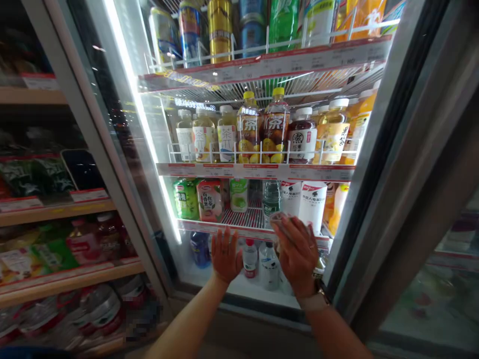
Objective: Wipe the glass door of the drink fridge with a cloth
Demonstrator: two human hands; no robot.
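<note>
My right hand is in front of the third shelf, its fingers bent round a clear piece of plastic that looks like the end of a bottle; most of it is hidden by the hand. Just behind stands a clear bottle with a dark green label. Beside it are white bottles with black lettering. My left hand is raised near the same shelf's front rail, fingers stretched out, holding nothing. Left of centre on that shelf stand a green carton and a red carton.
The lit cooler's shelf above holds tea bottles behind a wire rail. Cans line the top. Small bottles stand at the bottom. The cooler frame rises on the right; wooden shelves with packaged drinks are at left.
</note>
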